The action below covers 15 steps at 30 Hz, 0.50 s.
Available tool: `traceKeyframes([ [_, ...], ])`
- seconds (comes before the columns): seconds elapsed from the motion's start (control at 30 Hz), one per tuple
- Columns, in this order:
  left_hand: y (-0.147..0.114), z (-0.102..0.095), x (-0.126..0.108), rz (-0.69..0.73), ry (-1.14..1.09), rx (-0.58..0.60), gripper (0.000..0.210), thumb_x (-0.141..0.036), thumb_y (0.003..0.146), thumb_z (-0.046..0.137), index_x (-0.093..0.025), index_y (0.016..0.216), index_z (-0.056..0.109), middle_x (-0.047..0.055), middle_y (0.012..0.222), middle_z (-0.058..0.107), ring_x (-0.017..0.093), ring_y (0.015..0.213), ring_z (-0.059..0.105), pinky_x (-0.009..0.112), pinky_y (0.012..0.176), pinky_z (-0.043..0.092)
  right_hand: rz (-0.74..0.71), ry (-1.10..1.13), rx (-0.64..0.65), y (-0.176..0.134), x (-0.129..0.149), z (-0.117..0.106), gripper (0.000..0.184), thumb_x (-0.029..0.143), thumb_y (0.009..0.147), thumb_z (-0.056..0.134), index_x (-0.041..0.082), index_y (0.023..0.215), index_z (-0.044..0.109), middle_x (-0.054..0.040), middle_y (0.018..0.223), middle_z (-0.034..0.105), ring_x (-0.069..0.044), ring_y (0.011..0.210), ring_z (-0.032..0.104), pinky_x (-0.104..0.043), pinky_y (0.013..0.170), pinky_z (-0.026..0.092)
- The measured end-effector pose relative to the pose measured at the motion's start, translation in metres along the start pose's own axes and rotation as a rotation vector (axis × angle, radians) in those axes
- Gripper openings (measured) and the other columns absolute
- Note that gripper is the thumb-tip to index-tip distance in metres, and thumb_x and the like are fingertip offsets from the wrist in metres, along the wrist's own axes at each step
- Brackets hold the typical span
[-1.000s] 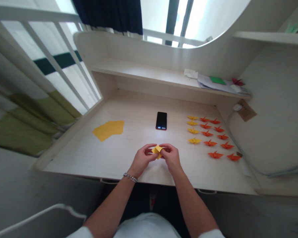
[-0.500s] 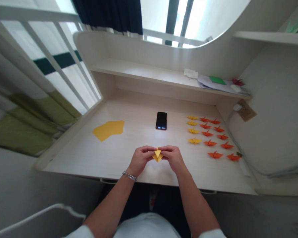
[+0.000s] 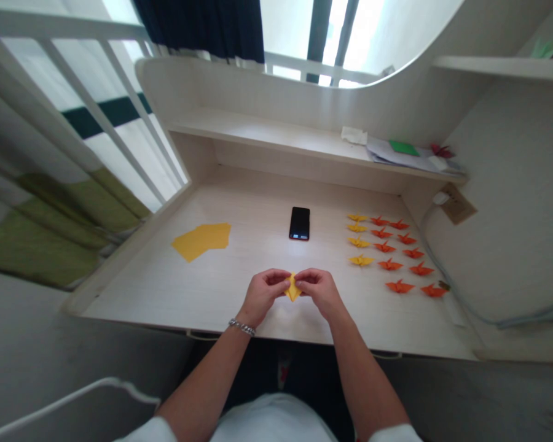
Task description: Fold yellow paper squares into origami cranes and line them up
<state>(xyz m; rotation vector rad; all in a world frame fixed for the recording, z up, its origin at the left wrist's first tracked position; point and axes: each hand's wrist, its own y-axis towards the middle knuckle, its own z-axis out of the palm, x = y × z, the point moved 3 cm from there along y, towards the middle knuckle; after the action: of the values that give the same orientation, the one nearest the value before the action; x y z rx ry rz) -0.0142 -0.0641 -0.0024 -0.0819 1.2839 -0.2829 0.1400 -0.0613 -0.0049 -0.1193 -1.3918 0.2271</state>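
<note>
A small piece of folded yellow origami paper (image 3: 293, 291) is held between my two hands above the front of the desk. My left hand (image 3: 263, 294) pinches its left side, thumb and fingers closed on the edge. On the opposite side my right hand (image 3: 321, 293) grips the paper the same way. The fingertips of both hands meet near its top and cover part of it. Its lower end comes to a point facing me.
Yellow paper sheets (image 3: 203, 240) lie fanned on the desk (image 3: 156, 294) at left. A phone (image 3: 299, 223) rests beyond my hands. Yellow paper cranes (image 3: 360, 261) and orange paper cranes (image 3: 389, 265) stand in columns at right. Papers (image 3: 396, 153) lie on the shelf (image 3: 258, 127) behind.
My thumbs have shifted on the yellow paper. The triangular flap that showed at its top has changed shape, and the paper now looks narrower.
</note>
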Motion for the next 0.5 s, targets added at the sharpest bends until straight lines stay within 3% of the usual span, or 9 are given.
traceKeyframes([
  [0.13,0.001,0.000,0.003,0.040,0.015,-0.028,0.043,-0.028,0.064,0.079,-0.012,0.101,0.065,0.007,0.082,0.070,0.018,0.076,0.066,0.031,0.070,0.056,-0.015,0.034,-0.002,0.002,-0.003,0.001,0.024,0.026,0.059,0.076,0.017,0.077,0.063,-0.0003,0.067,0.067,-0.015,0.060,0.063,-0.027,0.055,0.051],
  [0.3,0.000,0.005,0.012,-0.018,0.070,-0.030,0.048,-0.031,0.065,0.078,-0.011,0.105,0.061,0.007,0.079,0.070,0.018,0.070,0.067,0.029,0.064,0.055,-0.084,0.063,-0.062,0.004,-0.004,0.000,0.024,0.026,0.062,0.074,0.018,0.076,0.057,0.0027,0.062,0.064,-0.013,0.056,0.061,-0.027,0.057,0.050],
  [0.5,0.000,0.008,0.011,0.070,0.160,0.047,0.042,-0.022,0.065,0.077,-0.011,0.101,0.060,0.002,0.063,0.066,0.014,0.057,0.063,0.023,0.054,0.050,-0.092,0.017,-0.021,0.004,-0.004,0.000,0.044,0.028,0.063,0.076,0.019,0.102,0.058,-0.0004,0.070,0.068,-0.018,0.063,0.065,-0.030,0.060,0.051],
])
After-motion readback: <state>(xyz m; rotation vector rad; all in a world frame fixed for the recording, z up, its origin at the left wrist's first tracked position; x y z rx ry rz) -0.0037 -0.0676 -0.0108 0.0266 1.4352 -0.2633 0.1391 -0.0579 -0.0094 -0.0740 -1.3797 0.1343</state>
